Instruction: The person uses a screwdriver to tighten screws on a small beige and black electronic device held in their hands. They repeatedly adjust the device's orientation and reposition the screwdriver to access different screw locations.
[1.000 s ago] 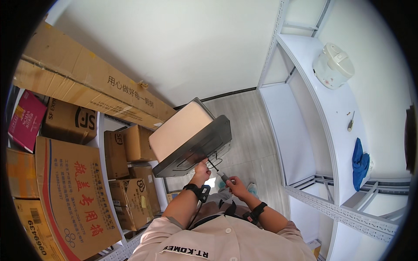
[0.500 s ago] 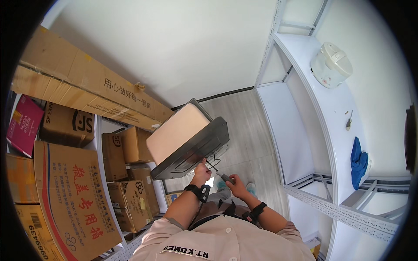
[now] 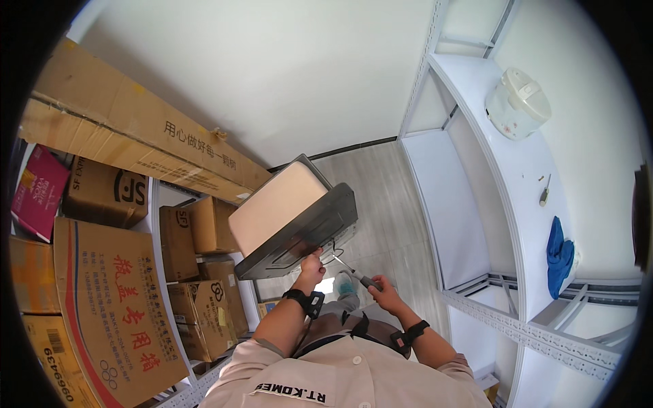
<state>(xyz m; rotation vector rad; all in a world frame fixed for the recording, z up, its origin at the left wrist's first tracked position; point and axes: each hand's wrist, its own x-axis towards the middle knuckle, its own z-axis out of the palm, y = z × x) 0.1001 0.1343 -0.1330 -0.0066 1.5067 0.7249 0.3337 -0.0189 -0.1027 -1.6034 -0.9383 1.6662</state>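
A bulky appliance [image 3: 280, 206] with a pale pink top face stands before me, tilted. Its black side panel [image 3: 289, 246] is turned toward me. At the panel's lower edge is my left hand [image 3: 312, 266], fingers pinched together; what is in them is hidden. A dark cable [image 3: 333, 253] loops beside those fingers. To the right, my right hand [image 3: 386, 297] grips a screwdriver [image 3: 368, 281] by its grey handle. Its thin shaft points up and left toward the cable and panel. Whether the tip touches anything I cannot tell.
Cardboard boxes [image 3: 112, 299] fill a shelf on the left, with a long carton [image 3: 149, 129] above. On the right, a white shelf [image 3: 500, 153] holds a rice cooker [image 3: 518, 105], another screwdriver [image 3: 544, 194] and a blue cloth [image 3: 559, 258]. Grey floor [image 3: 388, 197] lies beyond the appliance.
My right hand has moved right and slightly down with the screwdriver, and more of its shaft shows. My left hand stays at the panel's edge.
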